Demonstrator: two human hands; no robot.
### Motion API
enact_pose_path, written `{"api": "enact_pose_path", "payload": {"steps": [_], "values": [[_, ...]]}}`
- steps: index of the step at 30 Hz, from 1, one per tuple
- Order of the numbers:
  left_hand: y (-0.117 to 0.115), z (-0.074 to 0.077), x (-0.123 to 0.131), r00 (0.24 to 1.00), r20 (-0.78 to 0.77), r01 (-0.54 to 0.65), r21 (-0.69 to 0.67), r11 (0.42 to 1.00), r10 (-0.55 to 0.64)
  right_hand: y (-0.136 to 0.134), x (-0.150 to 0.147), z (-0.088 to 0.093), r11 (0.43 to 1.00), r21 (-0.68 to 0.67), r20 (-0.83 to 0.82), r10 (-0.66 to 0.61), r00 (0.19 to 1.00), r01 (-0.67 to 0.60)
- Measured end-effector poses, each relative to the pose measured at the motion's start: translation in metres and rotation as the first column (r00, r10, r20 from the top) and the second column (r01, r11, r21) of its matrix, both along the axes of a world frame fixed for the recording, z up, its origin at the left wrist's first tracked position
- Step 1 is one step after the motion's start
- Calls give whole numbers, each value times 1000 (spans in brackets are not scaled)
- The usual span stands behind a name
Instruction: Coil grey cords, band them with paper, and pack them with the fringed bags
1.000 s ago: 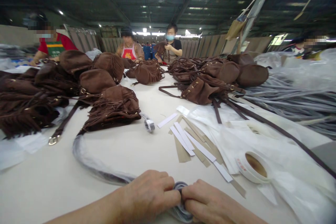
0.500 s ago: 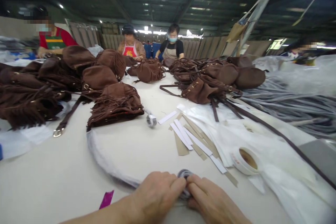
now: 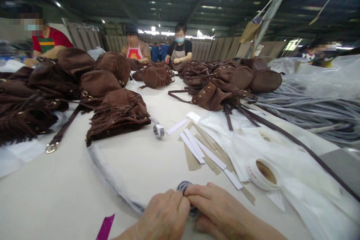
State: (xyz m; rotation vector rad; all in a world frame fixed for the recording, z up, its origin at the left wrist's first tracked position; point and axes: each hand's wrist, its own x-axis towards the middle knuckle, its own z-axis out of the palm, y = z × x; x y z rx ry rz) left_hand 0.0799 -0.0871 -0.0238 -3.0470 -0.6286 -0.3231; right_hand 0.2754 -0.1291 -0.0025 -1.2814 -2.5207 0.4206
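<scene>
At the table's front edge my left hand (image 3: 165, 213) and my right hand (image 3: 215, 208) are closed together on a small grey bundle (image 3: 185, 186). Dark rings show at its top; my fingers hide the rest. A strap (image 3: 112, 183) covered in whitish film curves from a brown fringed bag (image 3: 120, 112) toward my left hand. Whether it joins the bundle is hidden. Beside the bag lies a similar grey wrapped bundle (image 3: 158, 131). A purple strip (image 3: 105, 228) rests left of my left forearm.
White strips (image 3: 194, 146) and tan strips lie ahead, with a tape roll (image 3: 263, 173) and white sheets (image 3: 239, 138) to the right. Brown bags (image 3: 213, 95) are piled on both sides. Long grey wrapped lengths (image 3: 303, 116) lie far right. Several people work beyond the table.
My hands and the grey bundle have shifted slightly left in view. My right fingers now reach farther over the bundle's top. The whole scene has also drifted a little left.
</scene>
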Motion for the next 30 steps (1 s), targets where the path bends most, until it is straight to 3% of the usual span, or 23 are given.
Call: {"api": "enact_pose_path", "payload": {"steps": [3, 5, 9, 12, 16, 21, 25, 30], "values": [[-10, -14, 6, 996, 85, -39, 39, 998, 36, -6, -8, -16, 986, 96, 62, -140, 988, 134], [-9, -12, 3, 994, 113, -3, 10, 1000, 1, -7, -7, -22, 980, 133, 60, -158, 986, 149], [9, 12, -19, 998, 47, 45, -103, 994, -40, -4, 1, -10, 999, 28, -14, -25, 1000, 26], [23, 28, -33, 995, -32, 90, -61, 994, -92, 1, 4, 4, 997, 11, 21, 73, 997, -73], [35, 39, -37, 966, -75, 249, -4, 968, -249, 8, 2, 13, 977, 30, 46, 210, 977, -211], [41, 45, -28, 951, -103, 288, -42, 957, -291, 13, 5, 20, 975, -21, -11, 220, 975, -220], [24, 29, -18, 975, -117, 182, -51, 982, -187, 6, 0, 12, 994, 4, 14, 112, 994, -112], [-9, -10, -2, 999, 47, -22, 69, 997, 19, -13, -16, -25, 954, 287, 143, -137, 980, 92]]}}
